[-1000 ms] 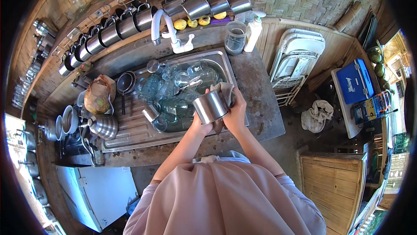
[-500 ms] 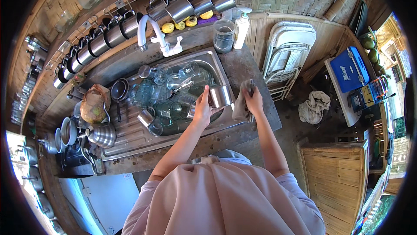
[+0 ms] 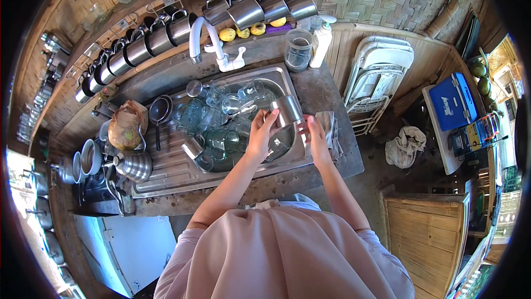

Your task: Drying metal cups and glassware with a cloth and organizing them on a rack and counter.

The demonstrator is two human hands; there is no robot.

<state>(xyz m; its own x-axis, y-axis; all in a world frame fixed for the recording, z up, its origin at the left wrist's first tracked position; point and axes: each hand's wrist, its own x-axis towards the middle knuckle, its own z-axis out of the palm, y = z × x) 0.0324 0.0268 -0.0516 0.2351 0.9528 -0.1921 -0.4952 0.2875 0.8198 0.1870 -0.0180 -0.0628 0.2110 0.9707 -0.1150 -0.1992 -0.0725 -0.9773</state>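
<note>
A shiny metal mug (image 3: 288,112) is tilted over the right side of the sink basin, and my left hand (image 3: 261,136) is closed around its left side. My right hand (image 3: 316,140) is at the mug's lower right end with fingers apart; whether the fingertips touch the metal is hard to see. Just beyond that hand, a grey cloth (image 3: 330,127) lies crumpled on the counter. Several clear glasses (image 3: 224,140) crowd the sink (image 3: 287,80), and another metal mug (image 3: 192,147) lies among them.
A white faucet (image 3: 229,62) arches over the sink. Metal mugs (image 3: 246,10) hang from a rail behind. A glass jar (image 3: 298,50) and a white pump bottle (image 3: 321,43) stand at the back right corner. A kettle (image 3: 134,166) and pan (image 3: 161,110) sit left.
My right hand has let go of the grey cloth, which now lies on the counter, and has moved left to the mug. My left hand still holds the mug. The view has shifted slightly.
</note>
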